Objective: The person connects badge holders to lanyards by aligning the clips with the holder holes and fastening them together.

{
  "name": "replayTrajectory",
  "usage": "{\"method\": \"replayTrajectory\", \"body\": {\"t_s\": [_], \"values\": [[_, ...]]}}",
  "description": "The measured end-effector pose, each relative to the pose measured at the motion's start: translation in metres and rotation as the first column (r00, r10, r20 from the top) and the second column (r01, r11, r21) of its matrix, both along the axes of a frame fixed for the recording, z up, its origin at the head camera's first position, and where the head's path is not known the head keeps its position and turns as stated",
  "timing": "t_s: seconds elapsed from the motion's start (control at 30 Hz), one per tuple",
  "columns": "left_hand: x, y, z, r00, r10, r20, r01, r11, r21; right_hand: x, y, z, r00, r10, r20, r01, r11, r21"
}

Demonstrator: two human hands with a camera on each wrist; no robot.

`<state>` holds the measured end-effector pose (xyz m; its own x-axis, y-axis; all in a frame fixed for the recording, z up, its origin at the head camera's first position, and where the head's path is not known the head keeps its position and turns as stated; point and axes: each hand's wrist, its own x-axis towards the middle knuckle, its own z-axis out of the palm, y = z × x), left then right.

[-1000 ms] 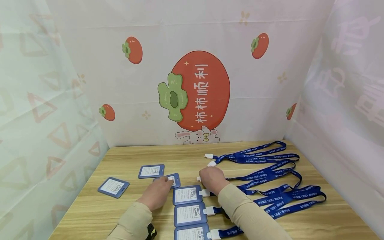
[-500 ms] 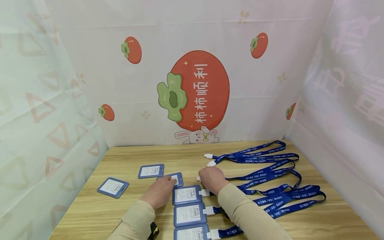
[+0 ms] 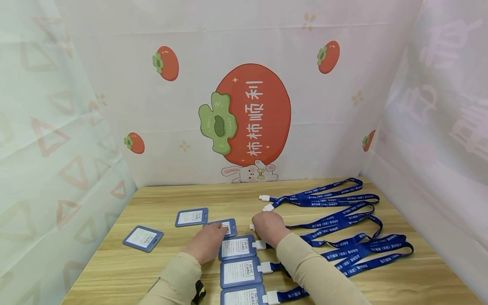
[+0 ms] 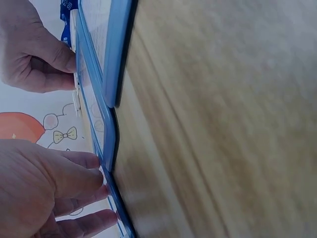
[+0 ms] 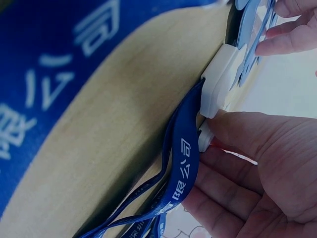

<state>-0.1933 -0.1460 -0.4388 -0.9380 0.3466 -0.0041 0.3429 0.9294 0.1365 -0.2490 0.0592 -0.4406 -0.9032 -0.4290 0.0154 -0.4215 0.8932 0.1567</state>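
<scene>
My left hand (image 3: 211, 242) lays its fingertips on the face of a blue ID card holder (image 3: 232, 227) lying on the table, its left part covered by the hand. The spread fingers (image 4: 86, 224) show against that holder in the left wrist view. With thumb and forefinger, my right hand (image 3: 270, 228) pinches the white clip (image 5: 205, 138) of a blue lanyard (image 3: 331, 226); the clip's end peeks out left of the fist in the head view, pointing towards the holder. Below, several holders (image 3: 239, 272) stand in a column, each joined to a white lanyard clip (image 3: 265, 267).
Two loose card holders lie at the left, one card holder (image 3: 142, 238) nearer the table's left edge and another card holder (image 3: 192, 217) further back. At the back right, blue lanyards (image 3: 324, 199) lie folded with their white clips facing left. White printed cloth walls (image 3: 183, 110) enclose the table.
My left hand has slid the card holder a little to the right, towards the lanyard clip. The right hand keeps its pinch on the lanyard in about the same spot.
</scene>
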Motion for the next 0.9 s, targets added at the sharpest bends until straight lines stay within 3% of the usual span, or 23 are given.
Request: {"method": "replayTrajectory", "body": {"t_s": [0.7, 0.9], "values": [[-0.005, 0.012, -0.001, 0.995, 0.032, 0.090, -0.038, 0.997, 0.070, 0.001, 0.000, -0.002, 1.000, 0.020, -0.021, -0.020, 1.000, 0.002], [-0.004, 0.015, -0.001, 0.997, 0.018, 0.076, -0.022, 0.998, 0.057, -0.001, -0.001, -0.002, 1.000, 0.025, 0.005, -0.025, 1.000, -0.003]]}}
